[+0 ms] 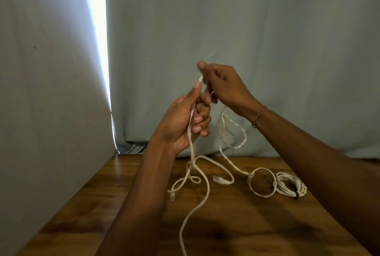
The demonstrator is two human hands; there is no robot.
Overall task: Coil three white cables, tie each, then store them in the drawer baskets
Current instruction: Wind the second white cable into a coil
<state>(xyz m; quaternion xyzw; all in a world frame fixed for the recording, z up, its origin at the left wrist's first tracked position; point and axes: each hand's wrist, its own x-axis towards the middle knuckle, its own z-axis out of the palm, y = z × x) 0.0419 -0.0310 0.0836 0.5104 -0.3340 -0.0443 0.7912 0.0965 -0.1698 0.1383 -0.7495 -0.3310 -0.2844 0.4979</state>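
Observation:
Both my hands are raised above a wooden table (236, 225). My left hand (183, 122) is closed around a loose white cable (203, 200) that hangs down and trails in bends across the tabletop toward me. My right hand (224, 85) pinches the upper end of the cable just above the left hand. A second white strand (242, 138) droops in a loop below my right wrist and runs down to a knotted ring (263, 183) on the table. A coiled white cable (292, 185), bound with a dark tie, lies at the right.
A pale blue-green curtain (246, 29) hangs right behind the table. A pale panel (41, 91) stands along the left side, with a bright gap of light between the two. No drawer or baskets are in view.

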